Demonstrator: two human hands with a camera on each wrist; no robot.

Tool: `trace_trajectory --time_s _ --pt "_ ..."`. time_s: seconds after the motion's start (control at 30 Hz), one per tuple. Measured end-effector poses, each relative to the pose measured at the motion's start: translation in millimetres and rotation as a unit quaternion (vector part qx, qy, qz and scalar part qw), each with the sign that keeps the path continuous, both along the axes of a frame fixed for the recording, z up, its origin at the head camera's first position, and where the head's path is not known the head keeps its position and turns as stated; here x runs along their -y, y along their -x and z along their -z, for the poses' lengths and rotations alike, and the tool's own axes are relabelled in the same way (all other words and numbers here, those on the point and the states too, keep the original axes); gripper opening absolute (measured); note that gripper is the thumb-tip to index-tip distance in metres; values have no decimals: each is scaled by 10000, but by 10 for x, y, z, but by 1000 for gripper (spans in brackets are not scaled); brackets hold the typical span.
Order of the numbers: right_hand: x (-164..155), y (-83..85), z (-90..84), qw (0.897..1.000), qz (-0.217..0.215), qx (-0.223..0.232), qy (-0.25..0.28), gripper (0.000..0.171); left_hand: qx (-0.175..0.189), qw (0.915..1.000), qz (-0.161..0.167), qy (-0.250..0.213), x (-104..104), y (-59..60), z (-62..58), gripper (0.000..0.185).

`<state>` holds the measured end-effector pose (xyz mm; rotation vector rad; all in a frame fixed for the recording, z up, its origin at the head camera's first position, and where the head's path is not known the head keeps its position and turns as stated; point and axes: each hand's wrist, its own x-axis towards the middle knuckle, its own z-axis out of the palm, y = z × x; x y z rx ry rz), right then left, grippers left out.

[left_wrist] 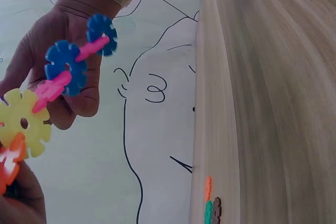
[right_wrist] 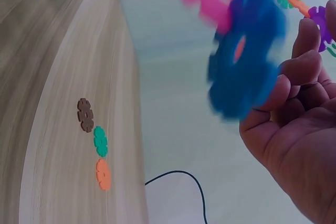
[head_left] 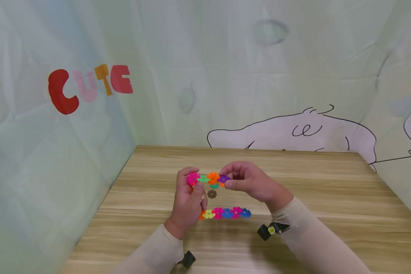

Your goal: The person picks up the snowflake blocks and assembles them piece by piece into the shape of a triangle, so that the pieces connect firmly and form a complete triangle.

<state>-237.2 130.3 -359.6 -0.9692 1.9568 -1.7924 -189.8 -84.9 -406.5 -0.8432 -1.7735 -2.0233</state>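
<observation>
A chain of interlocking snowflake discs is held up in front of me, clear of the table. Its far row runs from a pink disc (head_left: pixel 192 179) through a green disc (head_left: pixel 203 178) and an orange disc (head_left: pixel 213 178) to a purple disc (head_left: pixel 223 179). My left hand (head_left: pixel 187 207) grips the left side, thumb below the pink disc. With thumb and fingertips, my right hand (head_left: pixel 251 182) pinches the purple disc at the right end. Nearer me, another row holds a yellow disc (head_left: pixel 209 214) and alternating pink and blue discs (head_left: pixel 246 212); my left hand hides where it begins.
On the wooden table (head_left: pixel 140 228) lie a loose brown disc (right_wrist: pixel 85 115), a teal disc (right_wrist: pixel 101 141) and an orange disc (right_wrist: pixel 103 174), close together below the chain. Printed cloth walls (head_left: pixel 191 57) stand behind the table and to its left.
</observation>
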Motion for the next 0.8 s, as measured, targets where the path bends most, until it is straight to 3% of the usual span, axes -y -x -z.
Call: trace_trajectory --time_s 0.4,0.8 --pt "39 -26 -7 10000 -65 -21 24 23 -53 9996 292 43 22 21 -24 27" --pt "99 -20 22 10000 -43 -42 -72 21 2 9997 121 196 31 18 -49 20"
